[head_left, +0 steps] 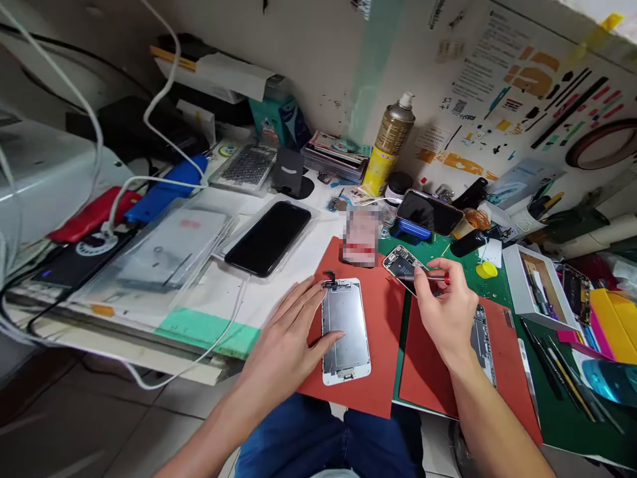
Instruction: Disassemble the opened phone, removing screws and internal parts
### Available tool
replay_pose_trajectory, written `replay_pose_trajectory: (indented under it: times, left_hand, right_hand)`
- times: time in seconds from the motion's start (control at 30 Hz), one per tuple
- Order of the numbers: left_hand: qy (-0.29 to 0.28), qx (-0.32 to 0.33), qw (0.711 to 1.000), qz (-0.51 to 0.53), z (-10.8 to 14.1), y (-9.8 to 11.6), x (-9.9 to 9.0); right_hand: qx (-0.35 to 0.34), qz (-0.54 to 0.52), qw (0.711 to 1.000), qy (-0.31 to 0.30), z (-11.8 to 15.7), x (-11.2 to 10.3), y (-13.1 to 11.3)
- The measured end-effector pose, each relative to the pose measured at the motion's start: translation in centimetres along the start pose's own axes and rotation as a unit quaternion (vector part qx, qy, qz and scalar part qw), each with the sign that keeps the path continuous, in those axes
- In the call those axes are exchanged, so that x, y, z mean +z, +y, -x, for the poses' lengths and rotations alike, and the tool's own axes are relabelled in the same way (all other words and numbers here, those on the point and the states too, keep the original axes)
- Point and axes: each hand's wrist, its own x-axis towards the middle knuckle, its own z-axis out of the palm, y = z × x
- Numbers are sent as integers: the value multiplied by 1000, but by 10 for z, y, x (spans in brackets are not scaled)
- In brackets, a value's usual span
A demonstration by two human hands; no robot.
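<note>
I have the left hand (293, 325) open and flat, its fingers and thumb over the left side of a white phone screen assembly (348, 335), which lies face down on a red mat (382, 382) at the lower centre of the frame. The right hand (442, 302) pinches a slim screwdriver (446, 277) with a red end over an opened phone (401, 260) right of centre; whether its tip touches, I cannot tell. I judge the assembly light, stiff and brittle, its glass likely slick. I would take it by the long white edges, never pressing mid-plate, and keep clear of the dark flex cable (329, 277) at its top, which looks easily torn.
</note>
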Motion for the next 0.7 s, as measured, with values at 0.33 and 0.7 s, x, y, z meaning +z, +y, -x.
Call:
replay_pose_trajectory:
  times: [0.33, 0.7]
  left_hand:
    - [-66, 15, 998, 10, -1, -5, -3]
    - [42, 7, 994, 97, -27, 22, -27]
  right_hand:
    - [26, -27, 998, -45, -2, 0, 3]
    - [221, -344, 897, -171, 3, -3, -6]
